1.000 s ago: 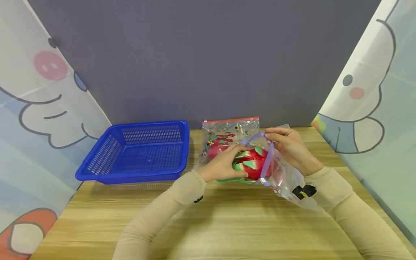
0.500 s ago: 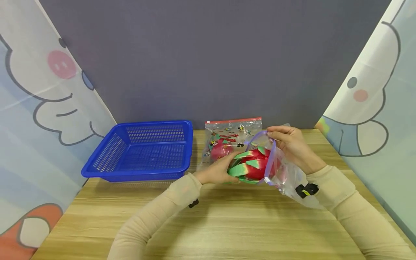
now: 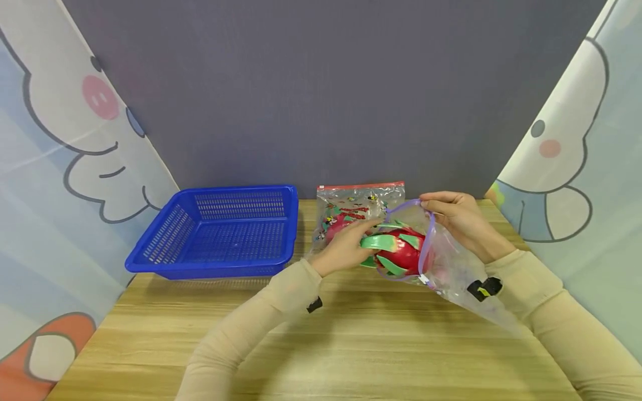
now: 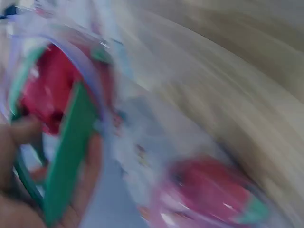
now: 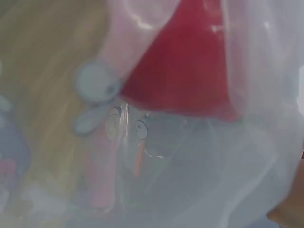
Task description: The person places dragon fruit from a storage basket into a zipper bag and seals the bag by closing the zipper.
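Note:
In the head view my left hand (image 3: pixel 343 250) holds a red dragon fruit (image 3: pixel 403 256) by its green leaves. The left wrist view has the fingers (image 4: pixel 88 173) around those leaves, though it is blurred. The fruit sits in the mouth of a clear zip bag (image 3: pixel 453 267) with a purple rim, leaf end facing left and outward. My right hand (image 3: pixel 461 223) pinches the upper part of that rim between thumb and fingertips. Through the cloudy plastic in the right wrist view, the red body of the fruit (image 5: pixel 185 66) shows.
Behind the left hand lies another clear bag (image 3: pixel 351 197) with a red zip, holding a pink fruit (image 3: pixel 335 227). A blue plastic basket (image 3: pixel 220 270) stands on the left of the wooden table (image 3: pixel 351 345). A dark panel (image 3: pixel 321 100) rises at the back.
The fruit and the purple-rimmed bag have shifted slightly right. My left hand has slid from the fruit's body back to its leaves. My right hand has moved a little right, still pinching the rim.

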The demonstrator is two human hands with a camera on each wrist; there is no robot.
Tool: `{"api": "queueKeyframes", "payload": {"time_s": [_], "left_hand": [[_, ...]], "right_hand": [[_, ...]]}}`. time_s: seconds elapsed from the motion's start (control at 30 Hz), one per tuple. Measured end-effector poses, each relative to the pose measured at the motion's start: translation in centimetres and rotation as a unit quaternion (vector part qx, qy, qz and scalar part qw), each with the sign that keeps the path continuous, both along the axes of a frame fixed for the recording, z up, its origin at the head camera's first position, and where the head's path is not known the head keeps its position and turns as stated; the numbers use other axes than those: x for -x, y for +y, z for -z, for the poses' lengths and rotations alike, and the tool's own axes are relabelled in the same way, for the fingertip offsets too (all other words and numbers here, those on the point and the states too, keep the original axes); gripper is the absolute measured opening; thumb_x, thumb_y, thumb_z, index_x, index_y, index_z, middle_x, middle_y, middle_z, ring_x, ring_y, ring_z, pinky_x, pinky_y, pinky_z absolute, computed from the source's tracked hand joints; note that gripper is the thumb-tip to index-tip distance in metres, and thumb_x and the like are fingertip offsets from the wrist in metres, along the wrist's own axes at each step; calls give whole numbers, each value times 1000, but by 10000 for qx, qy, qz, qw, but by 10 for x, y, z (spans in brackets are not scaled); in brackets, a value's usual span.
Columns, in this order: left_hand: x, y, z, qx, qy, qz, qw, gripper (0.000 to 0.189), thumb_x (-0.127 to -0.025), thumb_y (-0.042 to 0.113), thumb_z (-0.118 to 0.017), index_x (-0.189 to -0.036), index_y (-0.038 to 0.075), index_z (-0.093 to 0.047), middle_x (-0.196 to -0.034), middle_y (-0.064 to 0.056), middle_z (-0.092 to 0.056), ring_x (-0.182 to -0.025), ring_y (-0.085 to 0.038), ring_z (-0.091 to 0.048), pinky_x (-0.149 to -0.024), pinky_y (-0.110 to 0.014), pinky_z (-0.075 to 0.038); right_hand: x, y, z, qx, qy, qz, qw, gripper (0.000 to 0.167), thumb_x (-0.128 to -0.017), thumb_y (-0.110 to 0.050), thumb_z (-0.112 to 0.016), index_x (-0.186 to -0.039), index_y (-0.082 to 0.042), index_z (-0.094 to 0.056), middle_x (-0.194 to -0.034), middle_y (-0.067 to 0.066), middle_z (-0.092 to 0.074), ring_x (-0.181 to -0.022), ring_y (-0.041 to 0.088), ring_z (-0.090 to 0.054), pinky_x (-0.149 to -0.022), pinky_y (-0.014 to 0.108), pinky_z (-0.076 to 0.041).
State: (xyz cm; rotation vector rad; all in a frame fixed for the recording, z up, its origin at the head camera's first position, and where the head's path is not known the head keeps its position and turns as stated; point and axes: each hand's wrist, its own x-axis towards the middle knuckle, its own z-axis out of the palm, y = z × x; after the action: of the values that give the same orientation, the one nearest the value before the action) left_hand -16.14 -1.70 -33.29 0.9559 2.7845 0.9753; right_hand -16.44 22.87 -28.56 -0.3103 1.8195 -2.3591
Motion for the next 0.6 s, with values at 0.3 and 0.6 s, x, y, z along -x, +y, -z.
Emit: {"api": "queueKeyframes", "payload": {"time_s": [0.3, 0.6], "left_hand": [[-7, 33, -21, 432, -187, -509, 9976, 60, -87, 16, -58, -142, 19, -34, -135, -8, -46, -115, -18, -48, -88, -38, -45], [2, 38, -18, -93, -1260, 51, 9920, 67, -83, 34, -66, -141, 17, -36, -133, -4, -50, -115, -19, -53, -88, -33, -48]], "right_hand": [[-5, -4, -2, -169, -33, -102, 9998, 16, -86, -2, -61, -90, -10, -74, -84, -3, -71, -70, 4, -60, -60, 12, -48], [-10, -8, 0, -1418, -239, 322, 9891, 9, -84, -15, -66, -88, -19, -74, -73, -10, -66, -51, 2, -46, -39, 17, -34]]}}
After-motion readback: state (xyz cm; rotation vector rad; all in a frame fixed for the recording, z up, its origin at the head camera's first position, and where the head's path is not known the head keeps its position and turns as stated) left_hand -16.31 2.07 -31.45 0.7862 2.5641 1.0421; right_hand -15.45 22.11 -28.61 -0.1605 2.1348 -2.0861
